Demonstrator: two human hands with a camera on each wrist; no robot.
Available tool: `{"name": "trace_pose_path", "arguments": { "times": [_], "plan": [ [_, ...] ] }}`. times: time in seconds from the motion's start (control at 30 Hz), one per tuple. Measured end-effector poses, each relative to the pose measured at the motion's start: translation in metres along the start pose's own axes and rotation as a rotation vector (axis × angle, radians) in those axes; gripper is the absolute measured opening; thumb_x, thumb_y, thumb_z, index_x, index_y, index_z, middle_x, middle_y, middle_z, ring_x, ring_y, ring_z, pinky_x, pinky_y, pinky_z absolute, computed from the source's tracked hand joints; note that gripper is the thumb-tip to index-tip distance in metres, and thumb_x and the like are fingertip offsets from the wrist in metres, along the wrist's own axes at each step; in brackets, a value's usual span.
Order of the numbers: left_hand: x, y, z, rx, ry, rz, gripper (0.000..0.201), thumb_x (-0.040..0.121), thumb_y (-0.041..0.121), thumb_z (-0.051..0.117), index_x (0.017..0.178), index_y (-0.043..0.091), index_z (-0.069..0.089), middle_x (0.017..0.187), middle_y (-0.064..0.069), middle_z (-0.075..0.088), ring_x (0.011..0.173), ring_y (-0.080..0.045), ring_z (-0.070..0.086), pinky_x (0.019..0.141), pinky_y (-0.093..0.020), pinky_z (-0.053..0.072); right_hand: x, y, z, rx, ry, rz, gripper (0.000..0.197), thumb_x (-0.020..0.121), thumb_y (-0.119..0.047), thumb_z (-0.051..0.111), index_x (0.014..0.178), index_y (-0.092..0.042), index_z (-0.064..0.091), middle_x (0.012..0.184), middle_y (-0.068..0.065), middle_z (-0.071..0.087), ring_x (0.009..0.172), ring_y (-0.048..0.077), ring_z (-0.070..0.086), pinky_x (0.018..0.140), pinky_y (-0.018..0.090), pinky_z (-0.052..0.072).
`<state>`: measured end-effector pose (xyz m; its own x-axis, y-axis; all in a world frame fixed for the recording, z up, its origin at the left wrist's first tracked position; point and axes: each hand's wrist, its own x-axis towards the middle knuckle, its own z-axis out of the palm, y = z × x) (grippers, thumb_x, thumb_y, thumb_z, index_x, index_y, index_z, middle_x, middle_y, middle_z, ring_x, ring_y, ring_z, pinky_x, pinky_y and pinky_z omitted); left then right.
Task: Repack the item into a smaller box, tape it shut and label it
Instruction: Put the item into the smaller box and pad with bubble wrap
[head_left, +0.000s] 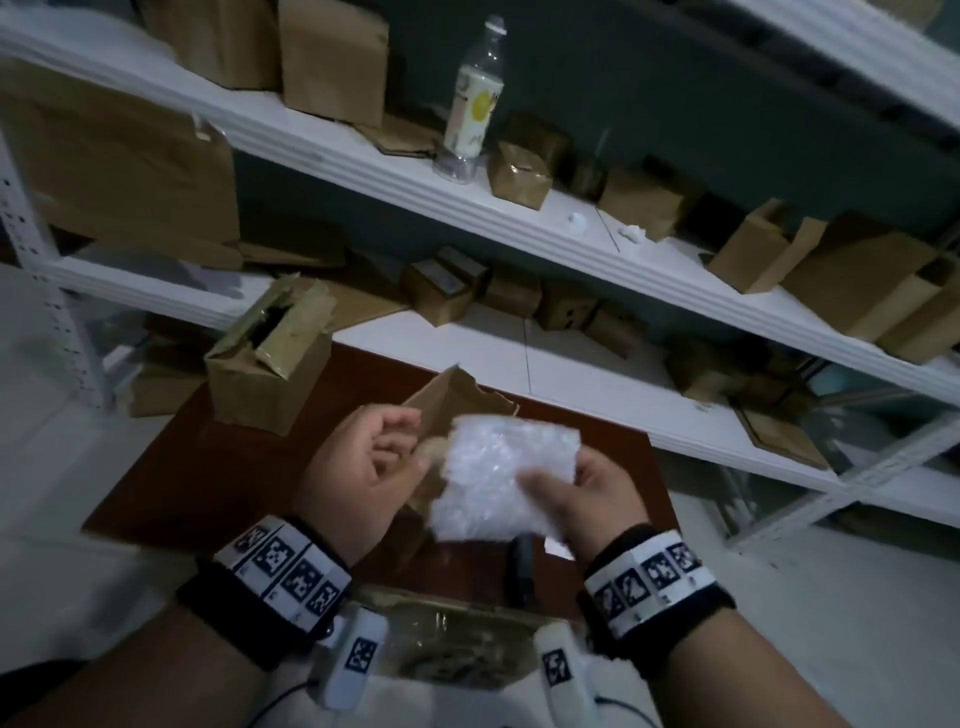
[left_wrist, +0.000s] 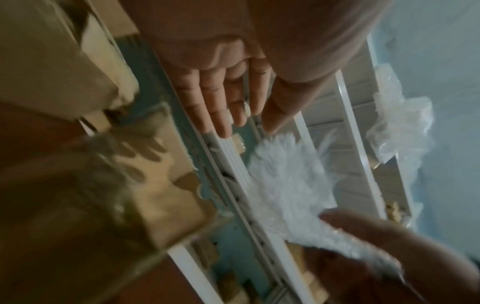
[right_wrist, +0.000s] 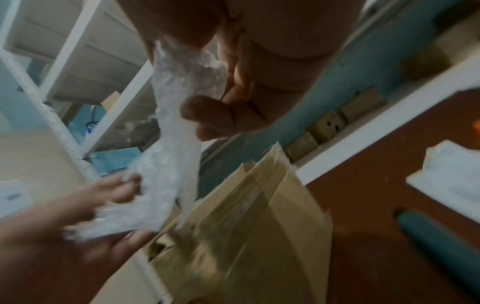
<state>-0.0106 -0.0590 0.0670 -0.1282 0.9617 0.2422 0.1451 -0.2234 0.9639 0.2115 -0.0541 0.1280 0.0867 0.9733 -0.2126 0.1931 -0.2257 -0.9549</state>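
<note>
A white bubble-wrap bundle (head_left: 498, 467) hangs above the brown table, pinched at its right edge between the thumb and fingers of my right hand (head_left: 550, 478). In the right wrist view the bundle (right_wrist: 171, 156) droops from that hand (right_wrist: 192, 78). My left hand (head_left: 400, 436) is just left of the bundle with loose fingers; in the left wrist view its fingers (left_wrist: 223, 115) are straight and hold nothing. A small open cardboard box (head_left: 457, 400) stands right behind the hands, also seen as the box (right_wrist: 259, 216). What the wrap contains is hidden.
A bigger torn-open box (head_left: 265, 364) stands on the table's (head_left: 182, 467) far left. A taped package (head_left: 457, 644) lies at the near edge beside a dark pen-like tool (head_left: 522, 571). White shelves (head_left: 571, 239) with many boxes and a bottle (head_left: 470, 104) rise behind.
</note>
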Motion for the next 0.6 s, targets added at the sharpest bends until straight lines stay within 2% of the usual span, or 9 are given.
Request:
{"name": "trace_pose_path", "arguments": {
  "times": [0.07,0.13,0.2,0.27,0.3,0.37,0.47,0.53,0.6],
  "plan": [
    [0.008,-0.014,-0.012,0.343,-0.082,0.088,0.052,0.077,0.029,0.078,0.126,0.031,0.059,0.124,0.012,0.059,0.113,-0.007,0.058,0.098,-0.034,0.051,0.022,-0.02,-0.001,-0.21,0.161,-0.13,0.02,0.084,-0.01,0.076,0.101,-0.017,0.071,0.094,0.005,0.077,0.085,0.024,0.075,0.079,0.048,0.062],
    [0.015,-0.02,-0.018,0.62,-0.26,0.123,0.069,0.078,0.042,0.073,0.141,0.028,0.048,0.143,0.013,0.048,0.132,-0.008,0.044,0.111,-0.034,0.037,0.041,-0.042,0.008,-0.426,0.255,-0.297,0.016,0.084,-0.015,0.076,0.092,-0.026,0.068,0.085,-0.003,0.073,0.08,0.017,0.072,0.076,0.038,0.061],
    [0.02,-0.022,-0.017,0.802,-0.404,0.114,0.084,0.078,0.055,0.066,0.151,0.033,0.031,0.156,0.016,0.031,0.146,-0.008,0.026,0.118,-0.035,0.021,0.063,-0.059,0.022,-0.689,0.254,-0.432,0.017,0.082,-0.018,0.075,0.081,-0.027,0.06,0.076,-0.008,0.064,0.076,0.017,0.064,0.069,0.026,0.048],
    [0.022,-0.028,-0.013,0.902,-0.489,0.104,0.094,0.078,0.062,0.062,0.156,0.035,0.017,0.162,0.019,0.017,0.15,-0.005,0.011,0.118,-0.036,0.013,0.086,-0.064,0.039,-0.979,0.164,-0.467,0.013,0.082,-0.02,0.071,0.081,-0.021,0.058,0.08,0.002,0.06,0.08,0.024,0.057,0.068,0.026,0.039],
    [0.022,-0.031,-0.012,0.935,-0.507,0.108,0.097,0.078,0.064,0.061,0.156,0.034,0.013,0.163,0.018,0.013,0.15,-0.005,0.006,0.117,-0.037,0.012,0.097,-0.063,0.048,-1.124,0.106,-0.461,0.011,0.083,-0.022,0.069,0.088,-0.015,0.061,0.088,0.008,0.062,0.086,0.029,0.059,0.071,0.029,0.042],
    [0.023,-0.035,-0.013,0.966,-0.514,0.127,0.097,0.078,0.065,0.06,0.156,0.034,0.012,0.164,0.016,0.009,0.151,-0.007,0.003,0.117,-0.039,0.012,0.117,-0.062,0.068,-1.382,-0.022,-0.43,0.024,0.086,-0.024,0.063,0.106,-0.011,0.065,0.106,0.014,0.064,0.102,0.033,0.061,0.083,0.032,0.045],
    [0.026,-0.042,-0.015,0.961,-0.505,0.163,0.082,0.079,0.064,0.059,0.151,0.038,0.027,0.159,0.018,0.022,0.148,-0.011,0.009,0.112,-0.041,0.017,0.139,-0.067,0.099,-1.618,-0.228,-0.22,0.041,0.098,-0.03,0.05,0.133,-0.009,0.056,0.135,0.015,0.057,0.126,0.034,0.053,0.1,0.033,0.041],
    [0.026,-0.049,-0.016,0.955,-0.533,0.137,0.07,0.079,0.063,0.059,0.143,0.041,0.041,0.152,0.021,0.031,0.144,-0.01,0.013,0.106,-0.042,0.021,0.148,-0.062,0.112,-1.745,-0.314,-0.081,0.039,0.099,-0.031,0.048,0.129,-0.01,0.059,0.135,0.013,0.058,0.124,0.034,0.056,0.098,0.034,0.044],
    [0.024,-0.055,-0.017,0.941,-0.567,0.094,0.063,0.079,0.061,0.061,0.137,0.041,0.047,0.148,0.021,0.034,0.143,-0.01,0.012,0.103,-0.043,0.022,0.157,-0.05,0.121,-1.799,-0.333,-0.032,0.027,0.09,-0.036,0.056,0.109,-0.02,0.068,0.118,0.007,0.067,0.101,0.03,0.065,0.086,0.036,0.053]
  ]
}}
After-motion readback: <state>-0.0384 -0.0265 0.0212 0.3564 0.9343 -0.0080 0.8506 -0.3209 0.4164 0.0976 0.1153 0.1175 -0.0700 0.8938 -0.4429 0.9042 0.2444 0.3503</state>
